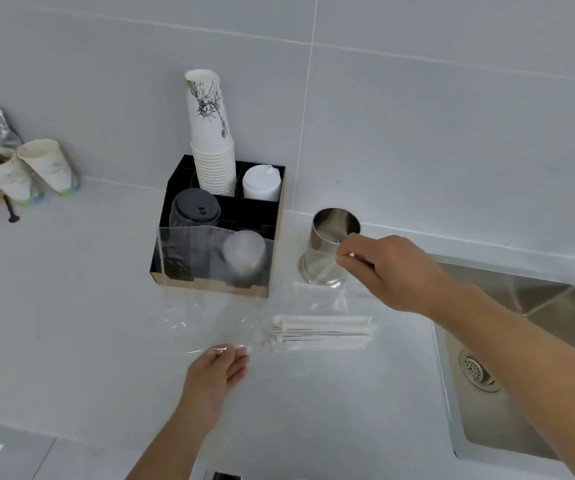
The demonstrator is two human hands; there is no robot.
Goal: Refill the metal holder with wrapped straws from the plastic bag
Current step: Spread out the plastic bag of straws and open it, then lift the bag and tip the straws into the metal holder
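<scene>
The shiny metal holder (pixel 331 237) stands upright on the counter near the back wall, right of the cup organizer. My right hand (pixel 386 271) is at the holder's right side, fingers curled and pinching the end of a wrapped straw (pixel 324 271) that slants down in front of the holder. A clear plastic bag (pixel 230 306) lies on the counter in front, its open end raised against the organizer. Several white wrapped straws (pixel 324 332) lie bundled in its right part. My left hand (pixel 218 372) pinches the bag's near edge.
A black cup organizer (pixel 275 237) holds a tall stack of paper cups (pixel 211 140), lids and clear cups. Two used paper cups (pixel 23 171) lean at the far left. A steel sink (pixel 521 358) with a drain is sunk into the counter at right.
</scene>
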